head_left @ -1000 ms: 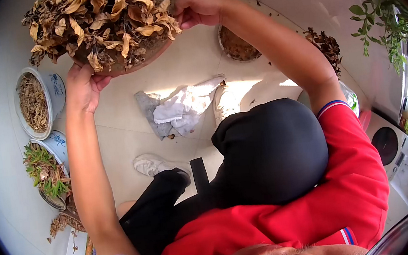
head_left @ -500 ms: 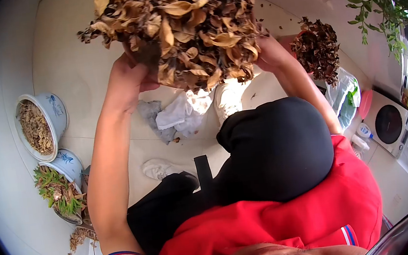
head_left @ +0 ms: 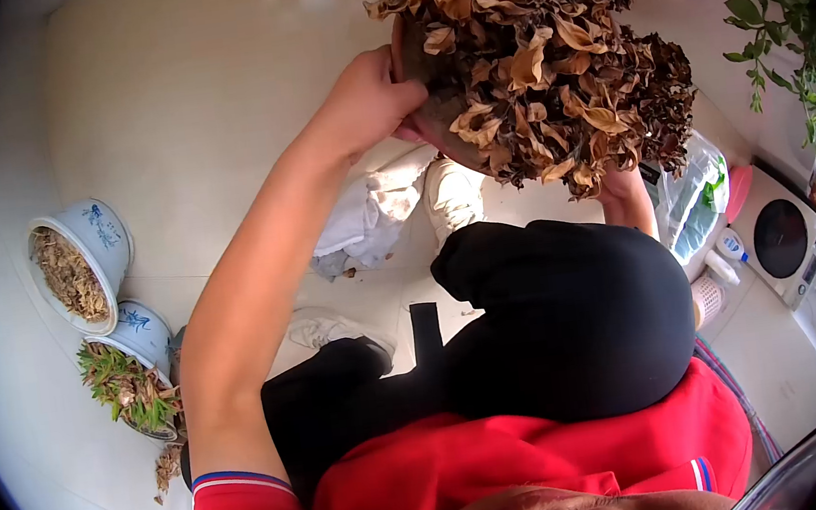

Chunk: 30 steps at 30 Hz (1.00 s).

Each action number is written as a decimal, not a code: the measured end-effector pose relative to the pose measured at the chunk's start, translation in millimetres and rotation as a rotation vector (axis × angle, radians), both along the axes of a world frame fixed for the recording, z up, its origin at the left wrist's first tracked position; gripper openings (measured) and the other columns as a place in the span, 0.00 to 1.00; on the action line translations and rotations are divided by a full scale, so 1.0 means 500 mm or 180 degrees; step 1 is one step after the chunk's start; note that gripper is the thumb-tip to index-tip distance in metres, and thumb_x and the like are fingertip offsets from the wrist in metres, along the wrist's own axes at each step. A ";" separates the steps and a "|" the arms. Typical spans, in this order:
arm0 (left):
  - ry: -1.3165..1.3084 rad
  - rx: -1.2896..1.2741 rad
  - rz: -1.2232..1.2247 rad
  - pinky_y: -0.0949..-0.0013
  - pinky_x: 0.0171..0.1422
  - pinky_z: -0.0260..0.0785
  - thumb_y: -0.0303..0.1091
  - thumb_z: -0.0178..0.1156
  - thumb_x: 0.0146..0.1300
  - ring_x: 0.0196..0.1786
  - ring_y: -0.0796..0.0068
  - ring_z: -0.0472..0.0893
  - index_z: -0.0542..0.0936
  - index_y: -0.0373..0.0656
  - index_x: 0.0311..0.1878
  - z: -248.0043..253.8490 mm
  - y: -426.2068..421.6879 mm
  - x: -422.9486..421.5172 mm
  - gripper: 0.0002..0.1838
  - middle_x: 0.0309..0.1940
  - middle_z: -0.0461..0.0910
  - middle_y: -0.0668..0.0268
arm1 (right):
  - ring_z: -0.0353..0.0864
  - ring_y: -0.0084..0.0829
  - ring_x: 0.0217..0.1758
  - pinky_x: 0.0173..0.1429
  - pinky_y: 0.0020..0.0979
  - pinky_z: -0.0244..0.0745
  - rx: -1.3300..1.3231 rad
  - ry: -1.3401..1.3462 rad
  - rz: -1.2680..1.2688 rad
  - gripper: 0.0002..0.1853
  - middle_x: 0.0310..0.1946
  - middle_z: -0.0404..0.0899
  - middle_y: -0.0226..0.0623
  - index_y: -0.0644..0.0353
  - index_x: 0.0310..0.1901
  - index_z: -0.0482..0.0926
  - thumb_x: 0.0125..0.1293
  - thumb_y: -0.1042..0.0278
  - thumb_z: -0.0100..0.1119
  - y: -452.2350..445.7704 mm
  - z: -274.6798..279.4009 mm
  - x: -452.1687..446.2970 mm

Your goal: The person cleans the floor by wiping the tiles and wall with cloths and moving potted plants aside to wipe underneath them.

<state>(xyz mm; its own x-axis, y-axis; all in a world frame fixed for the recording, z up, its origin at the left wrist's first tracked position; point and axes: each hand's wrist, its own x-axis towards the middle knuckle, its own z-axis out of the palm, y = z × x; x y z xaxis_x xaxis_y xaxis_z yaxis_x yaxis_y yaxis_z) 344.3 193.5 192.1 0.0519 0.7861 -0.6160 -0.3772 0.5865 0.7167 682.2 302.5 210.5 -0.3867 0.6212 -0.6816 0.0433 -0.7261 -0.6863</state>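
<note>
A flowerpot (head_left: 460,150) full of brown, withered leaves is held up off the floor in front of me. My left hand (head_left: 373,103) grips its reddish rim on the left, thumb lying over the edge by the soil. On the near right side, my right hand (head_left: 619,189) supports the pot, its fingers mostly covered by drooping leaves. Behind the held plant, at its right, shows a second dried plant (head_left: 666,90), its pot out of sight. Below the pot, a white cloth or bag (head_left: 364,222) lies on the floor beside my shoe (head_left: 454,197).
Two white-and-blue pots stand along the left wall, one with dry material (head_left: 71,278), one with a green plant (head_left: 126,388). At the right are a clear plastic bag (head_left: 694,202), a bottle (head_left: 731,244), a washing machine (head_left: 781,238) and trailing green leaves (head_left: 764,43).
Both hands have carried the pot to the right, next to the second dried plant. The pot has turned so that its left rim and some soil now show.
</note>
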 end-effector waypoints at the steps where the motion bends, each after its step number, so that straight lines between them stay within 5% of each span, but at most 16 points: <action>1: 0.0045 -0.0030 0.0012 0.72 0.33 0.81 0.26 0.55 0.63 0.31 0.72 0.86 0.74 0.28 0.54 0.009 -0.010 -0.008 0.17 0.34 0.85 0.58 | 0.80 0.37 0.60 0.62 0.37 0.77 -0.0051 -0.0091 0.0098 0.22 0.59 0.79 0.43 0.67 0.66 0.71 0.70 0.80 0.54 0.001 -0.004 0.002; 4: 0.0109 -0.0226 0.0426 0.70 0.33 0.82 0.24 0.55 0.63 0.30 0.71 0.86 0.74 0.27 0.53 0.038 -0.066 -0.025 0.16 0.33 0.84 0.58 | 0.81 0.37 0.59 0.56 0.36 0.81 -0.0244 -0.0284 0.0057 0.27 0.61 0.77 0.43 0.64 0.69 0.68 0.66 0.84 0.50 -0.014 0.010 -0.048; 11: 0.0433 -0.0474 0.1804 0.72 0.31 0.82 0.19 0.48 0.63 0.32 0.73 0.85 0.73 0.31 0.60 0.049 -0.265 -0.058 0.21 0.40 0.84 0.59 | 0.86 0.29 0.28 0.31 0.24 0.82 -0.0352 -0.0007 0.1798 0.18 0.33 0.84 0.43 0.73 0.52 0.74 0.61 0.75 0.56 -0.025 -0.044 -0.236; 13: 0.0401 -0.0438 0.2116 0.72 0.32 0.82 0.18 0.48 0.65 0.35 0.74 0.86 0.74 0.34 0.61 0.036 -0.320 -0.067 0.20 0.43 0.83 0.61 | 0.88 0.29 0.32 0.37 0.26 0.87 -0.0406 0.0040 0.2341 0.12 0.35 0.86 0.42 0.71 0.48 0.78 0.64 0.75 0.57 -0.032 -0.068 -0.288; 21: 0.0432 -0.0929 0.2949 0.77 0.28 0.70 0.24 0.58 0.71 0.36 0.77 0.82 0.75 0.34 0.55 0.016 -0.523 -0.044 0.12 0.45 0.82 0.64 | 0.90 0.35 0.34 0.35 0.24 0.86 -0.0845 0.0195 0.2990 0.12 0.34 0.84 0.44 0.75 0.44 0.76 0.63 0.75 0.55 -0.123 -0.072 -0.412; 23: 0.0381 -0.1025 0.3157 0.77 0.30 0.72 0.24 0.59 0.71 0.38 0.76 0.83 0.74 0.34 0.57 0.045 -0.540 -0.015 0.14 0.46 0.82 0.63 | 0.89 0.33 0.34 0.35 0.24 0.85 -0.0745 0.0141 0.3274 0.11 0.34 0.83 0.42 0.75 0.44 0.76 0.63 0.76 0.55 -0.138 -0.079 -0.421; 25: 0.0011 -0.0782 0.3242 0.62 0.60 0.76 0.21 0.55 0.71 0.58 0.66 0.81 0.71 0.35 0.63 0.049 -0.577 -0.001 0.18 0.58 0.80 0.59 | 0.84 0.25 0.32 0.35 0.24 0.84 -0.0788 0.0202 0.3318 0.12 0.33 0.81 0.36 0.74 0.46 0.77 0.62 0.76 0.55 -0.160 -0.086 -0.418; 27: -0.0006 -0.0698 0.3141 0.57 0.70 0.71 0.19 0.54 0.71 0.64 0.62 0.78 0.69 0.35 0.66 0.037 -0.620 0.011 0.21 0.62 0.78 0.58 | 0.84 0.24 0.32 0.36 0.23 0.84 -0.0934 0.0156 0.3403 0.13 0.33 0.80 0.35 0.74 0.47 0.76 0.62 0.77 0.56 -0.178 -0.074 -0.421; 30: 0.0016 -0.0876 0.3237 0.57 0.70 0.72 0.17 0.51 0.72 0.66 0.61 0.78 0.66 0.37 0.69 0.016 -0.653 0.032 0.23 0.66 0.74 0.58 | 0.85 0.23 0.34 0.37 0.23 0.85 -0.0990 0.0253 0.3529 0.19 0.36 0.82 0.36 0.74 0.56 0.74 0.63 0.76 0.56 -0.196 -0.094 -0.411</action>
